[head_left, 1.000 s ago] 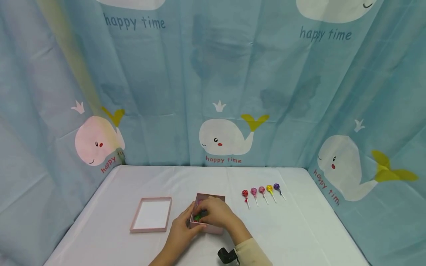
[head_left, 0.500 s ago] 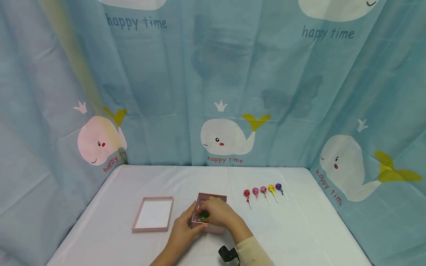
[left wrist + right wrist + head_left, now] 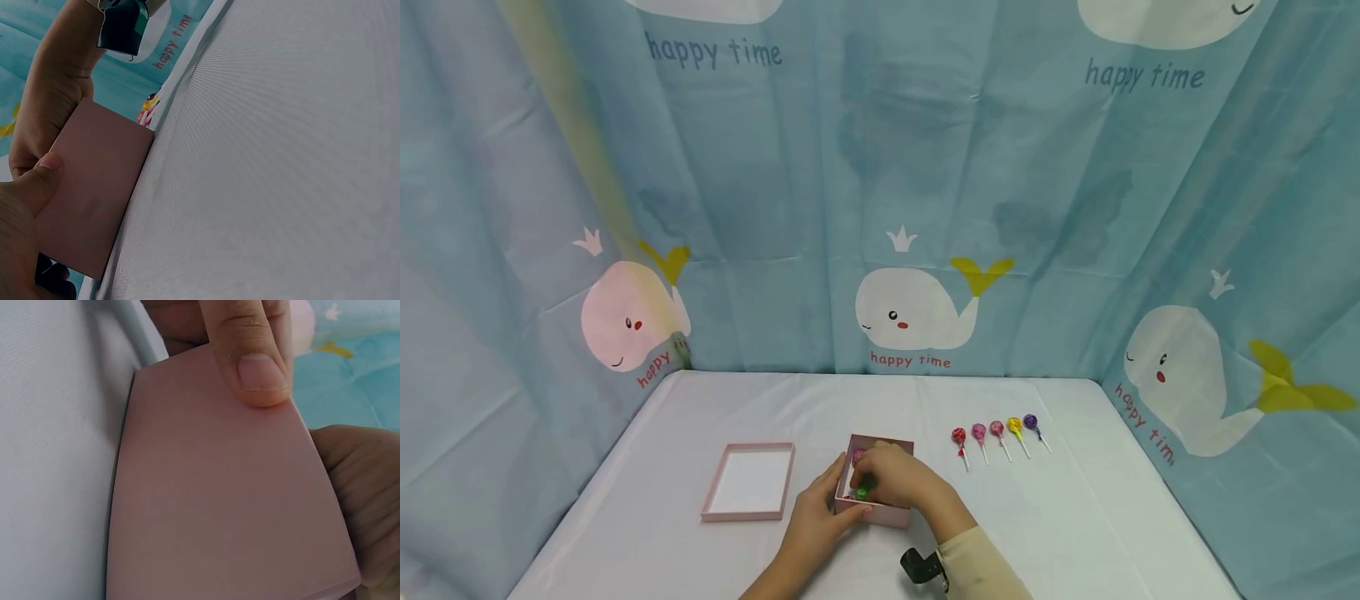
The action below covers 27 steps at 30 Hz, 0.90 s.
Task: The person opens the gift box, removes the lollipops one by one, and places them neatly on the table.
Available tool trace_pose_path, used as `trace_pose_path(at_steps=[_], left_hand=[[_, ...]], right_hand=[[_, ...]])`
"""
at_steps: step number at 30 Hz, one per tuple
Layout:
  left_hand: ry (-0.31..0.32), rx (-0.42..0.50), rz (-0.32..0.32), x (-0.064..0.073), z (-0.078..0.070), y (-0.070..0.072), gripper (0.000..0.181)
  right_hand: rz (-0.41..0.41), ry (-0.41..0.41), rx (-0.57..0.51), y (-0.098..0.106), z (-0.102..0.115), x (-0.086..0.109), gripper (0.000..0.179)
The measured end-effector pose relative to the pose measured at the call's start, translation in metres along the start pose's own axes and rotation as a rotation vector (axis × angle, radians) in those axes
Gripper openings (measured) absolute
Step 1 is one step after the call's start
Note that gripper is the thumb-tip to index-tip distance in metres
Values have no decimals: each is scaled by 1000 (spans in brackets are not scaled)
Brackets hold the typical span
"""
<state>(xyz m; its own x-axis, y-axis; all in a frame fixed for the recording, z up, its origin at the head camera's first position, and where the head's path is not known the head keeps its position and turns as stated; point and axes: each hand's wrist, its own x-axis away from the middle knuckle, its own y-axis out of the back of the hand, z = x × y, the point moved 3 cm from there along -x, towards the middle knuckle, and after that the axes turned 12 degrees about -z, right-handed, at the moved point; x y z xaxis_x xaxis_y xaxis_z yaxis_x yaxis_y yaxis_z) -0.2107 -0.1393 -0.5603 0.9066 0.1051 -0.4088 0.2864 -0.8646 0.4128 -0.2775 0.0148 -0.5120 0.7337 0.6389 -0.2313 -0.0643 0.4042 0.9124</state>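
Pink, the box (image 3: 889,516) stands well in from the table's (image 3: 1090,517) far edge, its near-left corner gripped by the left hand (image 3: 817,515). Inside that corner a green lollipop (image 3: 862,493), long axis hidden, lies at the nearer right hand's (image 3: 897,477) fingertips; whether they pinch it, I cannot tell.

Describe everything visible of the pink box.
The pink box is rectangular and open-topped, with plain, smooth walls that look like stiff cardboard. It sits upright on the white tablecloth, between the shallow lid and the row of lollipops. A green item and a pink item show inside; the rest is hidden. Of the hands, the left hand grips its left side, thumb on the near wall; the right hand reaches inside.
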Motion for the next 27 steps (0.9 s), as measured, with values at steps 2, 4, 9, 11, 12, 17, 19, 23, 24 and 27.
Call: trace_pose_path(at_steps=[2,4,9,11,12,17,19,23,24,27], left_hand=[[1,-9,-5,0,0,0,101],[6,-14,-9,0,0,0,102],[11,-19,-10,0,0,1,101],[9,-19,-9,0,0,1,101],[12,-17,-8,-1,-1,1,101],[14,-22,-10,-1,-1,2,101],[12,-25,-8,-1,-1,2,101],[10,-22,-7,-1,-1,1,101],[9,-24,-8,0,-1,1,101],[2,-24,-7,0,0,1,101]], right_hand=[[-5,9,5,-1,0,0,22],[-4,22,13,0,1,0,23],[-3,45,33,1,3,2,24],[-6,46,36,2,4,2,24],[-8,47,35,2,4,2,24],[-13,45,20,0,2,2,23],[-21,40,1,-1,1,2,22],[-53,9,-99,-3,-5,2,19],[-65,-10,-147,-3,-7,1,18],[-97,-61,-279,-2,-10,2,19]])
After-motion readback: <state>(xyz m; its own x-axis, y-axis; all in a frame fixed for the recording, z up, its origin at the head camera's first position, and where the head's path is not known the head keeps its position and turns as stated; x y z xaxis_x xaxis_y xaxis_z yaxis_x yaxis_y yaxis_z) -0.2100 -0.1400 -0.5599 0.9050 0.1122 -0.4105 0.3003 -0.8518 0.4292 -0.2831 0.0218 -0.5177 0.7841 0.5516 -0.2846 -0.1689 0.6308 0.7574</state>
